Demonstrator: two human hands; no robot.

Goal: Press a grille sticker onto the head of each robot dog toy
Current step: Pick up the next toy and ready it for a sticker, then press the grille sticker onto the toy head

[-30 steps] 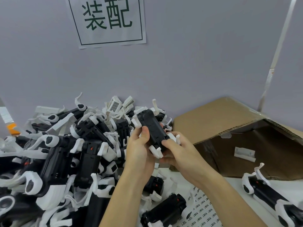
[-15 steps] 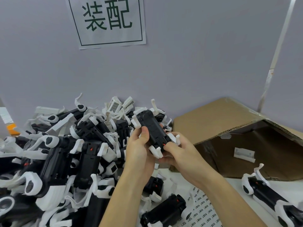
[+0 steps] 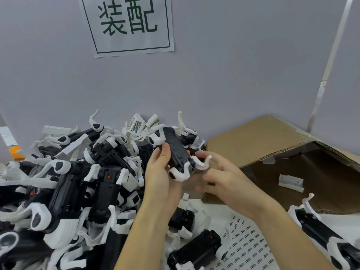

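A black robot dog toy [image 3: 176, 151] with white legs is held up in the middle of the view, belly towards me. My left hand [image 3: 158, 172] grips its left side, thumb on the body. My right hand [image 3: 224, 180] is just right of and below the toy's near end, fingers curled; something small and dark shows at its fingertips, too blurred to identify. A sheet of grille stickers [image 3: 247, 248] lies on the table below my right forearm.
A big pile of black and white robot dog toys [image 3: 64, 188] fills the left side. An open cardboard box [image 3: 276, 145] lies on its side at the right. More toys lie near the stickers [image 3: 196, 254] and at the right edge [image 3: 319, 234].
My right hand has come off the toy's near end and moved slightly right and down. The toy has turned a little in my left hand.
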